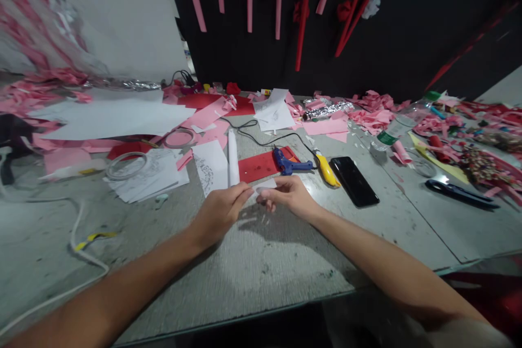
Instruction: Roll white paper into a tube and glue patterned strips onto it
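A small piece of white paper [267, 184] is stretched between my two hands over the table. My left hand [222, 211] pinches its left end, thumb and fingers together. My right hand [293, 196] holds its right side between thumb and fingers, the other fingers curled below. Just beyond my left hand lies a white paper roll [232, 157]. Behind my right hand a blue glue gun [290, 163] rests on a red sheet [256, 167]. To its right are a yellow-handled tool [327, 170] and a black phone [354, 180].
Printed white sheets [149, 174] and a tape ring [127, 166] lie on the left, near a white cable [77, 223]. A plastic bottle [402, 122], a dark stapler-like tool [460, 194] and pink scraps [375, 111] sit on the right. Pink and red strips hang on the black wall.
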The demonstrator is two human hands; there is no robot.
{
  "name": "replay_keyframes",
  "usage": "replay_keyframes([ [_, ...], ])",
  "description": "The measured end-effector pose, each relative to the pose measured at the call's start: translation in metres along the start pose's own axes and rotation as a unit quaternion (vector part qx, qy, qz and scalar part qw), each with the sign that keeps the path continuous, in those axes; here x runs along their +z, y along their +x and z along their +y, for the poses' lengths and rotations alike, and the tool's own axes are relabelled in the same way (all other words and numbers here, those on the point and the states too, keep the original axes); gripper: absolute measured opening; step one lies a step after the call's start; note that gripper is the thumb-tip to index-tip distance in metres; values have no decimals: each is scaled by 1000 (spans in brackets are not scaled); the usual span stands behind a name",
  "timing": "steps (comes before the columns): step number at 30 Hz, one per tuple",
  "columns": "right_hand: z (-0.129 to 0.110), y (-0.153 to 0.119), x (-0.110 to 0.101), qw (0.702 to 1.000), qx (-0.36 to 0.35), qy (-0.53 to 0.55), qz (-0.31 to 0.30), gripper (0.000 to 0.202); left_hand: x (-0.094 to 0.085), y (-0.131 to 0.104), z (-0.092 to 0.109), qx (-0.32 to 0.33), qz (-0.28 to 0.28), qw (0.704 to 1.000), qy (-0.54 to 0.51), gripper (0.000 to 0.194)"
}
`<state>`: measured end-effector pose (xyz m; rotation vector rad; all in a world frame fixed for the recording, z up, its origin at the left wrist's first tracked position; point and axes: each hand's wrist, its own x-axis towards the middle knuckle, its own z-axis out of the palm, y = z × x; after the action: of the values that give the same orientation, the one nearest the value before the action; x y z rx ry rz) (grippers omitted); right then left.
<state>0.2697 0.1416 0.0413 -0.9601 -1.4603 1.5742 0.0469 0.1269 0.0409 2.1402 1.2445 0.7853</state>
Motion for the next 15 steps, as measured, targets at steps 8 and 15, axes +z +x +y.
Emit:
replay_keyframes([
  [8, 6, 0, 5, 999, 6, 31, 11, 42, 5, 0, 8, -35, 26, 999, -28, 34],
  [15, 8, 1, 4, 999, 21, 43, 20, 46, 5, 0, 8, -42, 25, 998, -35, 35],
])
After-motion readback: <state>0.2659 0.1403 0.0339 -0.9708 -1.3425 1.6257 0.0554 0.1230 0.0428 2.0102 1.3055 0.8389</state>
